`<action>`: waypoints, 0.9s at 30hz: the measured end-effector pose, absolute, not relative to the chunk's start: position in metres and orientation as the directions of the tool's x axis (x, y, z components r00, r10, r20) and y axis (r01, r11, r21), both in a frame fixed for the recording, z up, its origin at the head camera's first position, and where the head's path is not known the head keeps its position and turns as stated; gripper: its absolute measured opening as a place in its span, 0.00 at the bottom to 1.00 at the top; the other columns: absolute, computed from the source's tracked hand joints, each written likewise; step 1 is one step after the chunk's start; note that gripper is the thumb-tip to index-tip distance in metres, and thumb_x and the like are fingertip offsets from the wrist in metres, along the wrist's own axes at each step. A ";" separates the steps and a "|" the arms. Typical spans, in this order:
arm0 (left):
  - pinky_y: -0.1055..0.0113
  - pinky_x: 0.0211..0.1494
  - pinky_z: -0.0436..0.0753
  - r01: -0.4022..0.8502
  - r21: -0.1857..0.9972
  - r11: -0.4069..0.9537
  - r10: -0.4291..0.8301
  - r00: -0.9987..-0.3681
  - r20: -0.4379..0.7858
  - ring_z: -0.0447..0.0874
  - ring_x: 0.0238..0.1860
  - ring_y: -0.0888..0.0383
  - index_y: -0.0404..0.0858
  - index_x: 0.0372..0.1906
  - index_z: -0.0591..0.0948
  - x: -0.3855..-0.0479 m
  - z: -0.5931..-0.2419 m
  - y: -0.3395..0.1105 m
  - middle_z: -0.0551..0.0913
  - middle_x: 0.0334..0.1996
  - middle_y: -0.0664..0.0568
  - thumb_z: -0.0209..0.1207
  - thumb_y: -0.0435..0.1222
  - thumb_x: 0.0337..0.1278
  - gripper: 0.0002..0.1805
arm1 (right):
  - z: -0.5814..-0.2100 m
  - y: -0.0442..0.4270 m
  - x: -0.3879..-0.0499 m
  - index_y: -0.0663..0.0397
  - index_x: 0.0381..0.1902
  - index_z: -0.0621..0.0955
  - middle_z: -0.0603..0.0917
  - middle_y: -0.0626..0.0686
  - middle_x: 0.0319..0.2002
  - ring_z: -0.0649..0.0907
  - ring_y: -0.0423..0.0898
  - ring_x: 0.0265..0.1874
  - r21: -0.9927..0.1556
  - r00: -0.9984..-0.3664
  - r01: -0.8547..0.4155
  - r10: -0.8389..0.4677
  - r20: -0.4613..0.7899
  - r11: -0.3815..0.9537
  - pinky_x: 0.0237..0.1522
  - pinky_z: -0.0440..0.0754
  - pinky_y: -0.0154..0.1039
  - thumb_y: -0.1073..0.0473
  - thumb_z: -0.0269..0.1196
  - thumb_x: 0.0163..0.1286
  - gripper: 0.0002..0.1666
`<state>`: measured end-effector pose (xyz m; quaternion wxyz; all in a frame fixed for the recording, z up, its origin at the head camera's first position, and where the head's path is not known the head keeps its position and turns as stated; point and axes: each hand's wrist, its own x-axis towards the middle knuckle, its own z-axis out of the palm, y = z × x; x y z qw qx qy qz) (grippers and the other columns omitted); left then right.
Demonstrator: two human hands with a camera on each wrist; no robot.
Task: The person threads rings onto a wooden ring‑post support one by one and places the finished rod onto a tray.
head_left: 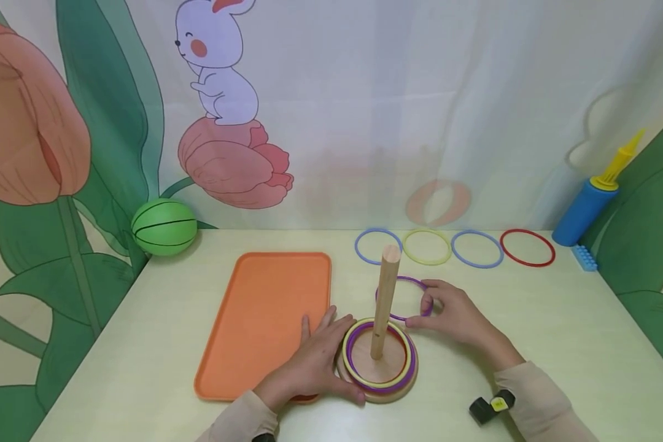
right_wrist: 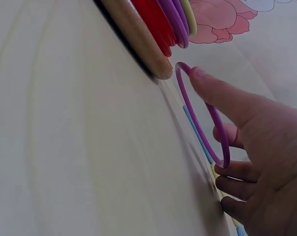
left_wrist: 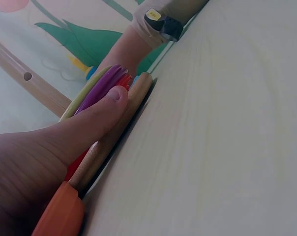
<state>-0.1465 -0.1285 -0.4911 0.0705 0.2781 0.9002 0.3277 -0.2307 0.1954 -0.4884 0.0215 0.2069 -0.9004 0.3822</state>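
Note:
My left hand (head_left: 317,362) holds the round base of a wooden peg stand (head_left: 387,288), thumb at the near edge and index finger on the far left side. Its other fingers spread over the orange tray. In the left wrist view the thumb (left_wrist: 106,105) presses against the stacked rings and base edge. Around the peg lie a yellow ring (head_left: 377,386), purple rings (right_wrist: 174,22) and red rings (right_wrist: 152,24). Just right of the peg, my right hand (head_left: 455,313) pinches another purple ring (right_wrist: 224,147), tilted and raised off the table beside the base.
The orange tray (head_left: 271,301) lies left of the stand. Along the back sit a blue ring (head_left: 356,250), a yellow ring (head_left: 427,264), another blue ring (head_left: 477,266) and a red ring (head_left: 527,265). A green ball (head_left: 164,227), a blue pump (head_left: 584,212) and a blue toy brick (head_left: 585,258) stand at the corners.

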 end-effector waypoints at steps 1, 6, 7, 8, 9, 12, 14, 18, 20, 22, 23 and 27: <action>0.26 0.75 0.22 0.456 0.630 0.629 0.548 -0.835 0.057 0.37 0.85 0.39 0.44 0.83 0.62 -0.147 -0.491 -0.129 0.62 0.82 0.45 0.84 0.64 0.27 0.72 | -0.488 0.195 -0.231 0.45 0.24 0.78 0.83 0.66 0.63 0.78 0.66 0.68 -0.684 -0.914 -0.387 -0.353 0.198 0.618 0.71 0.72 0.62 0.46 0.86 0.49 0.26; 0.27 0.74 0.21 0.458 0.641 0.616 0.553 -0.831 0.062 0.37 0.85 0.39 0.44 0.83 0.62 -0.147 -0.489 -0.128 0.63 0.82 0.44 0.84 0.63 0.27 0.72 | -0.485 0.195 -0.230 0.46 0.25 0.77 0.81 0.67 0.65 0.77 0.67 0.68 -0.709 -0.915 -0.388 -0.340 0.217 0.589 0.71 0.71 0.64 0.47 0.86 0.49 0.27; 0.27 0.74 0.21 0.458 0.643 0.614 0.555 -0.830 0.061 0.37 0.85 0.38 0.44 0.83 0.62 -0.147 -0.489 -0.128 0.63 0.81 0.44 0.84 0.63 0.27 0.72 | -0.484 0.195 -0.229 0.46 0.26 0.76 0.81 0.67 0.65 0.77 0.67 0.68 -0.712 -0.915 -0.388 -0.339 0.220 0.585 0.71 0.71 0.64 0.47 0.86 0.49 0.27; 0.27 0.74 0.20 0.457 0.644 0.613 0.555 -0.829 0.059 0.37 0.85 0.38 0.44 0.83 0.62 -0.147 -0.489 -0.128 0.63 0.82 0.44 0.84 0.63 0.27 0.72 | -0.483 0.194 -0.229 0.46 0.26 0.76 0.81 0.67 0.65 0.77 0.67 0.68 -0.715 -0.914 -0.390 -0.338 0.223 0.581 0.71 0.72 0.65 0.47 0.86 0.50 0.27; 0.27 0.74 0.20 0.457 0.644 0.614 0.556 -0.829 0.059 0.37 0.85 0.38 0.44 0.83 0.62 -0.146 -0.490 -0.128 0.63 0.82 0.44 0.84 0.63 0.27 0.72 | -0.483 0.194 -0.228 0.46 0.26 0.76 0.81 0.67 0.66 0.77 0.67 0.69 -0.716 -0.913 -0.393 -0.338 0.228 0.577 0.70 0.72 0.65 0.47 0.86 0.50 0.27; 0.27 0.75 0.21 0.455 0.642 0.617 0.554 -0.831 0.056 0.37 0.85 0.38 0.44 0.83 0.62 -0.146 -0.491 -0.129 0.62 0.82 0.45 0.84 0.64 0.27 0.72 | -0.481 0.192 -0.227 0.45 0.27 0.75 0.80 0.66 0.67 0.75 0.66 0.70 -0.721 -0.910 -0.402 -0.335 0.245 0.565 0.71 0.71 0.66 0.48 0.86 0.51 0.27; 0.27 0.75 0.21 0.455 0.641 0.618 0.554 -0.831 0.056 0.37 0.85 0.39 0.44 0.83 0.62 -0.146 -0.491 -0.129 0.62 0.82 0.45 0.84 0.64 0.27 0.72 | -0.479 0.192 -0.226 0.46 0.28 0.74 0.80 0.66 0.67 0.75 0.66 0.71 -0.726 -0.908 -0.407 -0.330 0.257 0.554 0.72 0.69 0.67 0.49 0.85 0.52 0.27; 0.27 0.75 0.21 0.455 0.638 0.621 0.554 -0.831 0.053 0.37 0.85 0.39 0.44 0.83 0.62 -0.145 -0.492 -0.130 0.63 0.82 0.45 0.83 0.65 0.27 0.72 | -0.474 0.191 -0.224 0.45 0.30 0.73 0.80 0.65 0.68 0.73 0.66 0.73 -0.740 -0.909 -0.408 -0.311 0.277 0.534 0.73 0.67 0.69 0.49 0.85 0.53 0.28; 0.27 0.75 0.21 0.454 0.637 0.623 0.553 -0.832 0.052 0.37 0.85 0.39 0.44 0.83 0.62 -0.145 -0.492 -0.130 0.63 0.82 0.45 0.83 0.65 0.27 0.72 | -0.471 0.190 -0.223 0.46 0.30 0.73 0.80 0.65 0.68 0.73 0.65 0.73 -0.746 -0.909 -0.411 -0.301 0.290 0.523 0.72 0.67 0.69 0.50 0.85 0.54 0.28; 0.28 0.75 0.21 0.453 0.637 0.623 0.552 -0.832 0.052 0.37 0.85 0.39 0.44 0.83 0.62 -0.145 -0.493 -0.130 0.63 0.82 0.45 0.83 0.65 0.27 0.72 | -0.468 0.190 -0.222 0.46 0.30 0.73 0.80 0.64 0.68 0.74 0.65 0.72 -0.750 -0.906 -0.418 -0.293 0.305 0.513 0.72 0.67 0.70 0.51 0.85 0.54 0.28; 0.28 0.75 0.21 0.453 0.639 0.622 0.552 -0.832 0.053 0.37 0.85 0.39 0.44 0.83 0.62 -0.145 -0.493 -0.130 0.63 0.82 0.45 0.83 0.65 0.27 0.72 | -0.467 0.190 -0.222 0.47 0.31 0.74 0.80 0.64 0.68 0.74 0.65 0.72 -0.753 -0.906 -0.419 -0.289 0.309 0.507 0.72 0.67 0.70 0.52 0.85 0.54 0.27; 0.28 0.75 0.21 0.454 0.640 0.620 0.553 -0.832 0.055 0.37 0.85 0.39 0.45 0.83 0.62 -0.148 -0.492 -0.129 0.63 0.81 0.45 0.83 0.65 0.28 0.72 | -0.460 0.191 -0.223 0.48 0.32 0.73 0.79 0.64 0.69 0.73 0.66 0.73 -0.761 -0.909 -0.413 -0.274 0.313 0.500 0.72 0.67 0.70 0.53 0.85 0.54 0.27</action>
